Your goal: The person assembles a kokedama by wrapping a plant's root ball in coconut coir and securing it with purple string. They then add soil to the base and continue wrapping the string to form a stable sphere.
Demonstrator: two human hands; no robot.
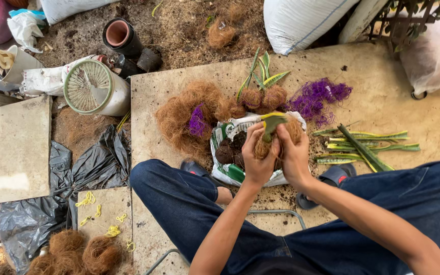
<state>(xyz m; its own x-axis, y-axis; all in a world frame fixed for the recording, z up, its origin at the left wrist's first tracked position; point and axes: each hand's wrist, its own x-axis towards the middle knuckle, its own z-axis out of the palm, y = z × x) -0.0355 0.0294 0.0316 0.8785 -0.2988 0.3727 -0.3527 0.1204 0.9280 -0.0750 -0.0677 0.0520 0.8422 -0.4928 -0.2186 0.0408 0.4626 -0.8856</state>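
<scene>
Both hands hold one green and yellow leaf cutting whose base is wrapped in a brown coir fibre ball. My left hand cups the ball from the left, and my right hand presses it from the right. They are over an open white and green soil bag that holds dark soil balls. Two finished fibre-wrapped cuttings lie just beyond the bag. A heap of loose coir with a tuft of purple netting lies at its left.
More purple netting and a row of loose leaf cuttings lie at the right on the concrete slab. White sacks stand at the back. Pots, a white fan-topped container, black plastic, yellow rubber bands and coir bundles sit left.
</scene>
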